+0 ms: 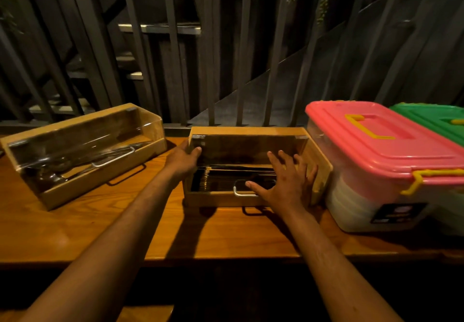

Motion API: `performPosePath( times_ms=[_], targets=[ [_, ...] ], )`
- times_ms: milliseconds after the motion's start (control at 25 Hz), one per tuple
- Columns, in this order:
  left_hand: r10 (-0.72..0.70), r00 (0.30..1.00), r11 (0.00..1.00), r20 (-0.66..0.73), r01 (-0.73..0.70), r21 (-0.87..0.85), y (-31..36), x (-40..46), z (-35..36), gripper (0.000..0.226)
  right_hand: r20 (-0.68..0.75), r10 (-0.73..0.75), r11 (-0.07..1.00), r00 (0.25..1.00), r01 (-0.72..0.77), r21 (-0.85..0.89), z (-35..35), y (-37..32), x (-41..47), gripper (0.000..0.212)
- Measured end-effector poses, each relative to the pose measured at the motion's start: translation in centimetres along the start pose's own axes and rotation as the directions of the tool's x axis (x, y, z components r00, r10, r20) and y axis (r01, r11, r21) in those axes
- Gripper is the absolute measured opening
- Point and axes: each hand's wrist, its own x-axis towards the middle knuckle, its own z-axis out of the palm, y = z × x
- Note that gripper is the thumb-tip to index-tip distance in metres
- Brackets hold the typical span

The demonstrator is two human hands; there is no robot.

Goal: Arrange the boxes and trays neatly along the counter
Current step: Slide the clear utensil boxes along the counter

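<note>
A wooden box with a clear lid and a metal handle (pixel 251 130) stands in the middle of the counter, square to its edge. My left hand (pixel 183 161) grips the box's left side, thumb on the top corner. My right hand (pixel 286 181) lies flat on the clear lid, fingers spread, near the right side. A second, longer wooden box with a clear lid (pixel 82 156) sits at the left, turned at an angle. A plastic tub with a pink lid and yellow latches (pixel 384 151) stands right of the middle box, nearly touching it.
A tub with a green lid (pixel 437 118) stands behind the pink one at the far right. The wooden counter (pixel 125 233) runs left to right, its front edge close to me. Dark metal railing bars (pixel 208 70) rise right behind the boxes.
</note>
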Motion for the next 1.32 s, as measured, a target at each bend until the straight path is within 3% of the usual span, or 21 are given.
performPosePath(
  times_ms=[160,320,440,560,680,840,1000,1160,1320],
  targets=[
    [0.069,0.985,0.977,-0.156,-0.035,0.209,0.1,-1.2,0.5,0.029,0.034,-0.023,0.999,0.999,0.024,-0.031,-0.5,0.0,-0.2,0.089],
    [0.191,0.962,0.941,-0.194,-0.123,0.315,0.0,-5.0,-0.3,0.033,0.078,-0.047,0.998,0.996,0.043,0.055,-1.9,-1.9,0.3,0.077],
    [0.258,0.930,0.905,-0.263,-0.137,0.403,-0.2,-8.1,-3.5,0.037,0.103,-0.184,0.969,0.978,0.162,0.188,-2.4,-6.3,0.3,0.067],
    [0.402,0.850,0.803,-0.340,-0.149,0.577,-0.8,-10.3,-7.5,0.034,0.095,-0.313,0.916,0.945,0.274,0.292,-1.9,-10.9,-0.2,0.060],
    [0.382,0.840,0.764,-0.386,-0.051,0.644,-2.6,-10.9,-12.0,0.037,0.082,-0.394,0.873,0.915,0.345,0.346,-1.0,-15.4,-1.3,0.053],
    [0.432,0.833,0.618,-0.346,0.005,0.786,-5.1,-7.1,-18.5,0.049,0.056,-0.458,0.841,0.887,0.413,0.348,0.8,-21.4,-0.3,0.051],
    [0.329,0.924,0.409,-0.194,0.045,0.911,-7.3,-0.4,-24.4,0.072,0.092,-0.378,0.881,0.921,0.328,0.342,3.4,-28.1,2.0,0.050],
    [0.129,0.985,0.410,-0.112,0.050,0.911,-9.9,4.3,-26.4,0.090,0.144,-0.291,0.912,0.946,0.229,0.340,6.3,-32.2,2.2,0.050],
    [0.220,0.974,0.295,-0.058,-0.010,0.955,-12.8,5.0,-26.1,0.083,0.229,-0.271,0.945,0.935,0.212,0.249,8.4,-33.1,2.4,0.054]
  ],
)
